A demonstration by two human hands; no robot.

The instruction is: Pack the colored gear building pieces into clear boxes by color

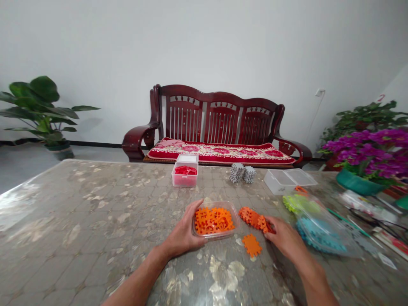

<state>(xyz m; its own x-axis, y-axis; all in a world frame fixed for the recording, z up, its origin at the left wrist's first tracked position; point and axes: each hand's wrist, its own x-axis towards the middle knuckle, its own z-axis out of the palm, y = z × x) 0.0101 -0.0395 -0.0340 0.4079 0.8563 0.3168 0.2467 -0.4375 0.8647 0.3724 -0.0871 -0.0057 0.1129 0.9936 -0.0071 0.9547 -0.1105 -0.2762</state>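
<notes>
My left hand is wrapped round the left side of a clear plastic container that stands on the table. Inside it lie orange interlocking puzzle tiles. To its right is a toppled row of darker orange puzzle tiles, and my right hand has its fingers closed on the row's near right end. How many tiles it grips is hidden. One flat orange tile lies by itself just left of my right hand.
Farther back stand a box of red pieces, grey tile stacks and a white translucent box. Right of my right hand, a clear lidlike tray lies over blue tiles, near lime-green tiles. A purple flower pot stands far right.
</notes>
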